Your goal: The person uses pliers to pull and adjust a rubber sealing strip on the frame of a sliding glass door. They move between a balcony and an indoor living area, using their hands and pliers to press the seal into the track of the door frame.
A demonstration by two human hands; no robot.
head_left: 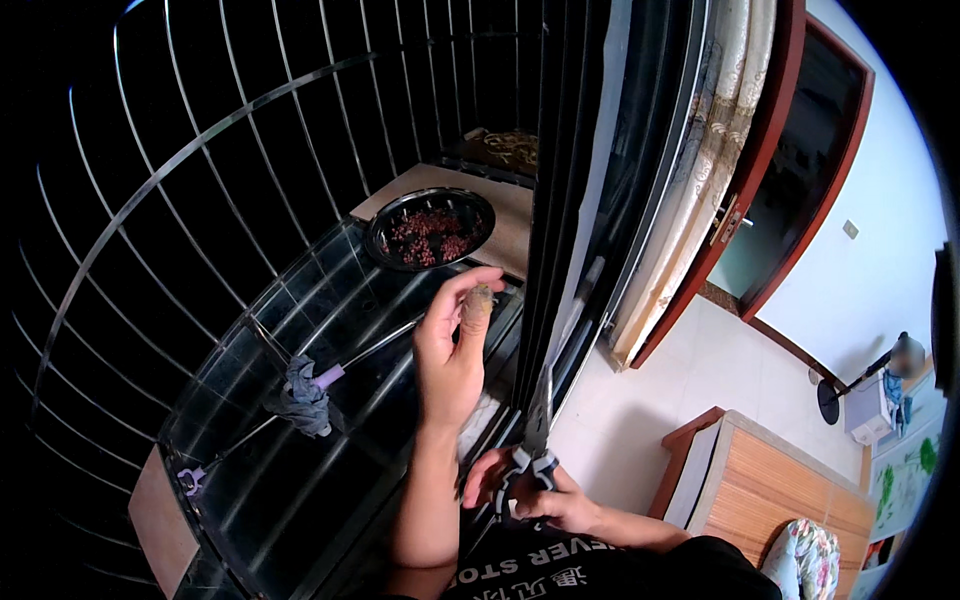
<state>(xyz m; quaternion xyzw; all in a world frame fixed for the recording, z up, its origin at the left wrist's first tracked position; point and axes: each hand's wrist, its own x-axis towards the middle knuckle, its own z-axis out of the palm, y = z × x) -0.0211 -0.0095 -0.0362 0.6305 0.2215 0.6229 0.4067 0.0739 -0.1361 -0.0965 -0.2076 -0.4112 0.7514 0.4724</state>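
Observation:
My left hand (450,345) is raised near the centre, fingers curled toward the thumb around a small, greyish-yellow thing (480,298) that I cannot make out. Below and to the right, my right hand (545,500) grips scissors with black-and-grey handles (520,478), blades pointing up beside the dark sliding-door frame (553,300). Just beyond my left hand, an oval dark tray (380,237) holds small reddish bits and rests on a beige slab (510,220).
Curved metal railings (205,135) surround a grille floor, where a pole carries lavender clips and grey cloth (305,395). Indoors are a curtain (730,100), red-framed doorway (665,315), pale floor (620,420), bed (780,470) and floor stand (830,400).

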